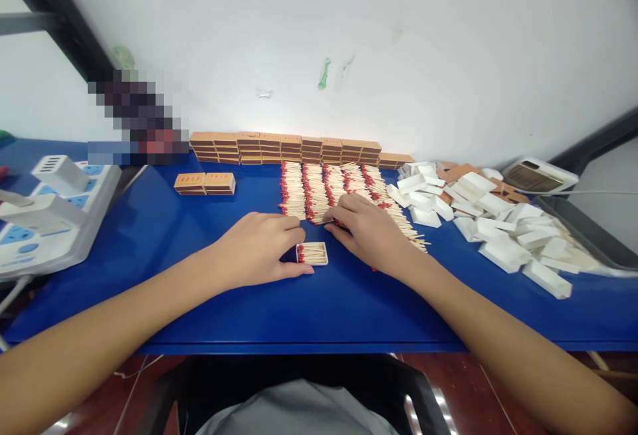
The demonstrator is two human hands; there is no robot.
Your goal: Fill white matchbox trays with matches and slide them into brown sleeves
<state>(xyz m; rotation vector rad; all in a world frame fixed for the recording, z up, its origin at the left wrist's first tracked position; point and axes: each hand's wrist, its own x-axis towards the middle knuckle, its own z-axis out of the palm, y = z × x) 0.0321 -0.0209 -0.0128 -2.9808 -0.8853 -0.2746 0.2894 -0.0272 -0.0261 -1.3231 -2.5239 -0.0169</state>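
A small white tray (313,253) filled with red-tipped matches lies on the blue table (309,315). My left hand (259,249) rests beside it, thumb and fingers closed against the tray's left end. My right hand (371,229) lies palm down just right of the tray, fingers curled and pinching at matches from the rows of loose matches (319,189) spread behind it.
A row of stacked brown matchboxes (284,148) lines the wall. Two closed boxes (204,182) sit at the left. A heap of empty white trays (498,222) and brown sleeves lies right. A power strip (50,216) is at far left, a device (541,176) far right.
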